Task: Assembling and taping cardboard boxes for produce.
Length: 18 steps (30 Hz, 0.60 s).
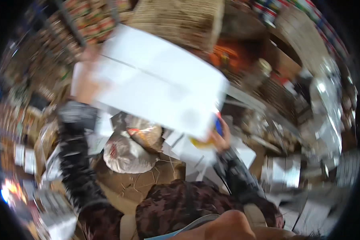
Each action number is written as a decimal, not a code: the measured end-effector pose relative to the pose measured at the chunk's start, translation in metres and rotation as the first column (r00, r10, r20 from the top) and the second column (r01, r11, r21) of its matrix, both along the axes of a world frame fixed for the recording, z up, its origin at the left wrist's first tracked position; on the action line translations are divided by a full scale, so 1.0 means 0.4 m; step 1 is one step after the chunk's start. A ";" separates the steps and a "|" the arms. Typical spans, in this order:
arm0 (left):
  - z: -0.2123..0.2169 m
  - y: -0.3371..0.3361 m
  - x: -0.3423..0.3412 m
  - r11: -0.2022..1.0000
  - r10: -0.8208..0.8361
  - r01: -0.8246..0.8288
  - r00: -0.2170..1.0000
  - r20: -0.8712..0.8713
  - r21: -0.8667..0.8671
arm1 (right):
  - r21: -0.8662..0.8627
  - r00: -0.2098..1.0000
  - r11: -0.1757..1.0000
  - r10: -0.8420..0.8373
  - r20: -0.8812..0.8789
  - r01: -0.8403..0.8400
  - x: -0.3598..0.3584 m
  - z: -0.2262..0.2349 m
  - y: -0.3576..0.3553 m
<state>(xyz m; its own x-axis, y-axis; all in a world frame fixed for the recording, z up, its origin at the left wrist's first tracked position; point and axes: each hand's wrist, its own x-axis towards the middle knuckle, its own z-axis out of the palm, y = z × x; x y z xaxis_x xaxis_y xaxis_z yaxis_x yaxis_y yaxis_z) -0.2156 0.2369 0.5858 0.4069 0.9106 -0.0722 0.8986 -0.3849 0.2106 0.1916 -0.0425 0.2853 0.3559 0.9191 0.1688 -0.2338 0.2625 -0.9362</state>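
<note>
A large white box [156, 82], flat and rectangular with a thin dark seam line across its top, is held up in the air in the middle of the view, tilted so that its right end is lower. The left hand [87, 86] grips the box at its left end, the fingers pressed on the white surface; the right hand [219, 136] is closed around the lower right corner from below, near a small blue and yellow patch [217, 127] that is too blurred to identify. Both forearms wear dark patterned sleeves [74, 160]. Directly under the box lie two filled plastic bags: a grey-white one with a red mark [126, 154] and, just beside it, a clear one with brownish contents [146, 134]. They rest on a brown cardboard surface [156, 176]. White papers or flat packages [192, 154] lie to the right of the bags. Behind the box stands a woven beige basket-like thing [180, 20], and on the upper left there are shelves with many small colourful packages [88, 20]. The whole picture is blurred.
</note>
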 end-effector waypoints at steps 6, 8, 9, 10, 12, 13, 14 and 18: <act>0.033 -0.180 0.179 0.281 -0.762 -0.275 0.518 0.388 0.919 | 0.161 0.989 0.977 -0.144 0.035 0.137 -0.240 0.104 0.337; -0.357 -0.135 0.133 0.520 -0.469 -0.071 0.809 0.354 0.851 | 0.163 0.992 0.980 -0.123 0.023 0.118 -0.242 -0.030 0.222; -0.545 -0.125 0.089 0.609 -0.315 0.033 0.927 0.204 0.793 | 0.018 0.996 0.996 -0.084 -0.013 0.084 -0.249 -0.122 0.153; -0.860 -0.131 0.045 0.775 -0.097 -0.004 0.987 0.125 0.632 | -0.108 0.999 0.994 0.001 -0.050 -0.006 -0.268 -0.214 0.079; -1.185 -0.363 0.172 0.993 -0.111 0.112 0.862 0.495 0.028 | -0.344 0.969 0.936 -0.019 -0.248 -0.069 -0.209 -0.296 -0.129; -1.271 -0.438 0.240 0.942 -0.190 0.268 0.921 0.341 -0.200 | -0.329 0.979 0.940 -0.140 -0.148 0.084 -0.141 -0.369 -0.274; -1.489 -0.459 0.158 0.961 -0.251 0.278 0.848 0.466 0.013 | -0.401 0.938 0.887 -0.312 -0.151 0.230 -0.134 -0.402 -0.345; -1.817 -0.512 0.226 0.895 -0.034 0.102 0.987 0.160 -0.435 | -0.268 0.651 0.687 -0.386 0.653 0.676 0.176 -0.329 -0.523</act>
<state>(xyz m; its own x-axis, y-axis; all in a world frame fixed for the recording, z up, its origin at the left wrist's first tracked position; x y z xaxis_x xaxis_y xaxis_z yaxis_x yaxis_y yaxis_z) -0.1253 0.0322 -0.1410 0.5032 0.7685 -0.3952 0.8204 -0.2811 0.4979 0.2621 -0.2518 0.1538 0.7948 0.5976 0.1054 0.3478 -0.3064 -0.8861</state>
